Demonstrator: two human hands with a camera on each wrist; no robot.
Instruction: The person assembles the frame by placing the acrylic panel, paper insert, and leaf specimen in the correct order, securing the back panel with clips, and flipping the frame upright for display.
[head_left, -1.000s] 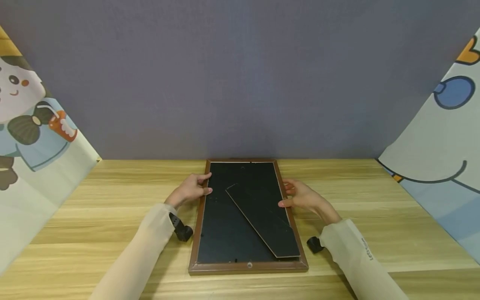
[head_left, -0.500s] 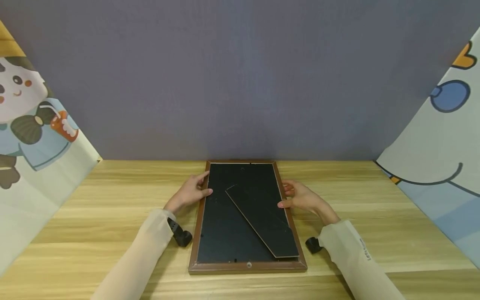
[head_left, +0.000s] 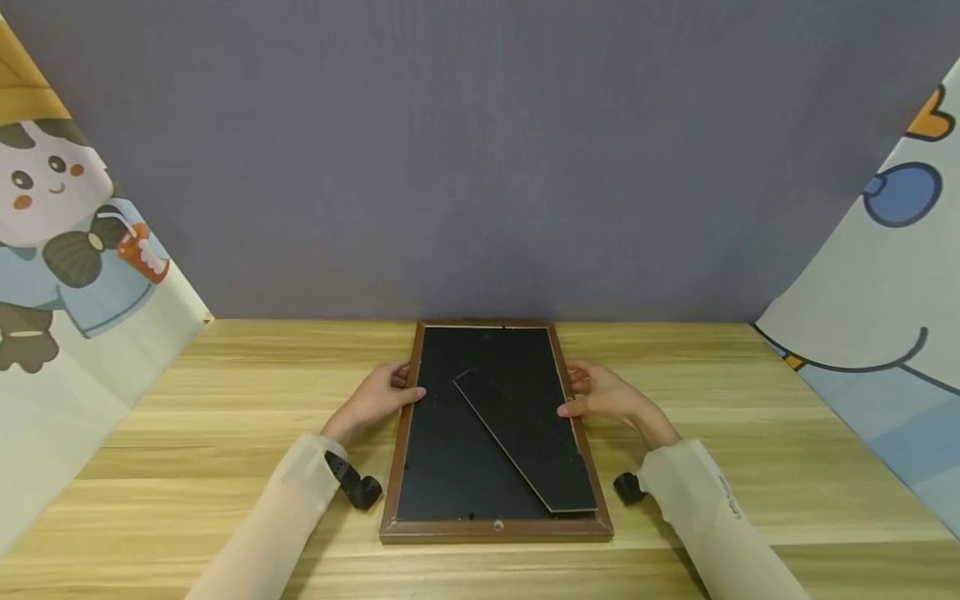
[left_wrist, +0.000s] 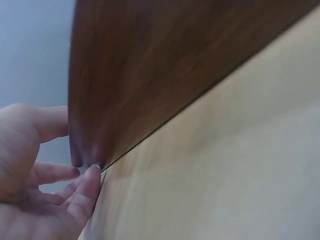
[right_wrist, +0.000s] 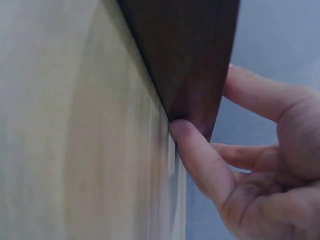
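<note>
In the head view a picture frame [head_left: 431, 531] with a brown border lies face down, its black backing board [head_left: 438, 467] upward. A black stand leg [head_left: 528, 442] runs slantwise across the backing, its wide end at the lower right. My left hand [head_left: 373, 398] grips the left side, thumb on top and fingers curled by the outer edge. Opposite it, my right hand [head_left: 611, 396] holds the right side the same way. Both wrist views show fingertips at the bottom of the brown side wall [left_wrist: 130, 70], where it meets the table. The front of the frame is hidden.
The frame lies on a light wood-grain table [head_left: 247, 417], its far end close to a grey panel [head_left: 480, 167]. Cartoon-printed panels stand at left [head_left: 97, 308] and right [head_left: 847, 308]. A small black camera sits on each wrist, next to the frame.
My left forefinger has come off the top of the border, and the left fingers now curl beside its edge. The right hand keeps its hold. The head view has shifted slightly.
</note>
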